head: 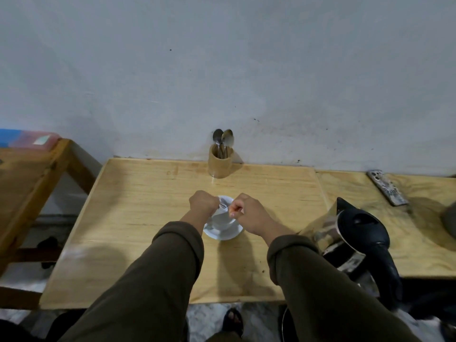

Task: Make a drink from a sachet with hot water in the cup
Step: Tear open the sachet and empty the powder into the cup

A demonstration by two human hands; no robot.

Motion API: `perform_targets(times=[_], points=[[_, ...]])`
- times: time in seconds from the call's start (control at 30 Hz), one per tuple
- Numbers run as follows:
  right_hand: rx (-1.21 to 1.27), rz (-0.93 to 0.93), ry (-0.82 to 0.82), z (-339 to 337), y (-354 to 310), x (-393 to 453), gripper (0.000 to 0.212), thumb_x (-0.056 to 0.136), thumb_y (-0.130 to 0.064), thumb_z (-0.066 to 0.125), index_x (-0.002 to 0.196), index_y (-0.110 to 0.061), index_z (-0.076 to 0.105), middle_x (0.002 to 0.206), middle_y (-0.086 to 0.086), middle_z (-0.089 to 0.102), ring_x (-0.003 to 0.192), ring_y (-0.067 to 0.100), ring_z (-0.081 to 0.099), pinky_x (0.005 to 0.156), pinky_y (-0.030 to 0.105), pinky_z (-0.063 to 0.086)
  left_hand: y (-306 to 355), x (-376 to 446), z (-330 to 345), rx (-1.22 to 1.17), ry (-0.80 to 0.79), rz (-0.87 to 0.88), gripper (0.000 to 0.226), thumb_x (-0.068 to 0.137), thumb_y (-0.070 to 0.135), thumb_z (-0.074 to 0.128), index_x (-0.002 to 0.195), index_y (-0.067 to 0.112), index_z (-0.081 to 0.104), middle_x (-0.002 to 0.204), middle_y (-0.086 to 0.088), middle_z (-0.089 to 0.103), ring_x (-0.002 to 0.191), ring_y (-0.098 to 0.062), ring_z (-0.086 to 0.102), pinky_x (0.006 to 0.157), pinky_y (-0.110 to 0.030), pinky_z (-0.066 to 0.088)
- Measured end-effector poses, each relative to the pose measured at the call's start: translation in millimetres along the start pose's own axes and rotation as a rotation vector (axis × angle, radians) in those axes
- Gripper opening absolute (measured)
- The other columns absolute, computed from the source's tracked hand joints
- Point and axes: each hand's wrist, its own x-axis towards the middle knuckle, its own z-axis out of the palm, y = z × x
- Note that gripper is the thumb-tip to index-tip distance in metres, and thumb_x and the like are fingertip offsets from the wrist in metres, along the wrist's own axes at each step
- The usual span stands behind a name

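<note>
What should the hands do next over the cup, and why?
Probably tear the sachet open: the left hand and right hand pinch it at both ends right above the white cup on its saucer. The kettle waits untouched beside them.

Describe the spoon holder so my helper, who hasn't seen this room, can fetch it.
Find the pale wooden table against the grey wall. At its back edge, beyond the white cup, stands a round wooden holder. It alone has metal spoons sticking up.
</note>
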Motion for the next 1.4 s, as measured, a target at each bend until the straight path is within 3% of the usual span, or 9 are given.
perform_targets(times=[0.13, 0.27, 0.6, 0.73, 0.93, 1.1, 1.2, 1.27, 1.4], points=[[0.053, -0.021, 0.066, 0.6, 2.0, 0.7, 0.026, 0.08, 0.004, 0.058, 0.065, -0.017, 0.055, 0.102, 0.006, 0.057, 0.085, 0.018, 0.052, 0.078, 0.023, 0.038, 3.0, -0.9, 0.3, 0.065, 0.011, 0.016, 0.034, 0.088, 0.026, 0.054, 0.101, 0.001, 0.072, 0.109, -0.014, 0.073, 0.106, -0.029, 0.066, 0.075, -0.027, 0.043], [0.092, 0.026, 0.074, 4.5, 1.3, 4.1, 0.019, 0.083, 0.0, 0.055, 0.074, -0.016, 0.056, 0.082, 0.005, 0.063, 0.078, 0.022, 0.06, 0.068, 0.025, 0.044, 5.7, -0.8, -2.6, 0.126, 0.011, 0.015, 0.032, 0.09, 0.026, 0.054, 0.063, 0.007, 0.054, 0.107, -0.013, 0.073, 0.106, -0.027, 0.066, 0.082, -0.027, 0.047], [-0.049, -0.044, 0.077, 16.7, 3.1, 10.7, 0.018, 0.077, 0.0, 0.059, 0.094, -0.004, 0.064, 0.084, 0.006, 0.045, 0.075, 0.019, 0.044, 0.063, 0.021, 0.034, 15.3, -5.9, -8.0, 0.095, -0.087, -0.119, 0.029, 0.081, 0.019, 0.061, 0.057, 0.011, 0.047, 0.059, -0.001, 0.051, 0.071, -0.017, 0.056, 0.068, -0.023, 0.047], [-0.006, -0.005, 0.149, 16.3, 6.8, 14.2, 0.013, 0.082, -0.001, 0.058, 0.09, -0.004, 0.069, 0.084, 0.005, 0.048, 0.077, 0.017, 0.047, 0.07, 0.02, 0.034, 11.7, 4.6, -4.6, -0.114, -0.124, -0.107, 0.028, 0.085, 0.027, 0.062, 0.069, 0.003, 0.058, 0.069, -0.011, 0.071, 0.092, -0.027, 0.073, 0.093, -0.031, 0.056], [0.038, 0.058, 0.2, 12.6, 9.3, 15.8, 0.013, 0.085, -0.008, 0.062, 0.096, -0.007, 0.069, 0.086, 0.001, 0.052, 0.08, 0.015, 0.049, 0.073, 0.019, 0.033, 9.6, 5.2, -14.8, -0.201, -0.136, -0.038, 0.06, 0.093, 0.051, 0.039, 0.104, 0.002, 0.071, 0.085, -0.015, 0.074, 0.094, -0.029, 0.073, 0.098, -0.035, 0.054], [0.046, 0.083, 0.197, 10.5, 7.2, 18.5, 0.016, 0.087, -0.01, 0.06, 0.1, -0.007, 0.068, 0.096, 0.01, 0.062, 0.081, 0.015, 0.049, 0.075, 0.02, 0.034, 6.7, 5.9, -15.0, -0.214, -0.115, -0.027, 0.054, 0.094, 0.05, 0.041, 0.072, 0.004, 0.06, 0.037, -0.002, 0.063, 0.085, -0.031, 0.071, 0.097, -0.035, 0.054], [0.02, 0.09, 0.175, 7.3, 4.8, 19.4, 0.017, 0.089, -0.011, 0.056, 0.077, -0.015, 0.067, 0.082, 0.004, 0.052, 0.08, 0.018, 0.047, 0.073, 0.022, 0.033, 5.6, 9.0, -15.2, -0.239, -0.114, -0.01, 0.053, 0.094, 0.05, 0.041, 0.076, 0.004, 0.061, 0.067, -0.011, 0.07, 0.094, -0.033, 0.073, 0.095, -0.036, 0.056], [-0.008, 0.104, 0.178, 5.9, 4.0, 21.4, 0.042, 0.09, -0.012, 0.055, 0.051, -0.024, 0.045, 0.072, 0.001, 0.043, 0.076, 0.021, 0.044, 0.069, 0.022, 0.029, 5.7, 10.1, -15.6, -0.215, -0.117, 0.006, 0.055, 0.094, 0.05, 0.04, 0.076, 0.004, 0.063, 0.073, -0.011, 0.067, 0.095, -0.033, 0.072, 0.096, -0.036, 0.055], [-0.024, 0.115, 0.203, 4.5, 0.5, 25.2, 0.048, 0.089, -0.013, 0.055, 0.048, -0.024, 0.034, 0.08, 0.006, 0.046, 0.075, 0.02, 0.043, 0.06, 0.021, 0.023, 6.6, 11.8, -15.8, -0.176, -0.105, 0.048, 0.057, 0.094, 0.051, 0.04, 0.067, 0.006, 0.061, 0.093, -0.019, 0.075, 0.1, -0.034, 0.071, 0.097, -0.037, 0.054]])
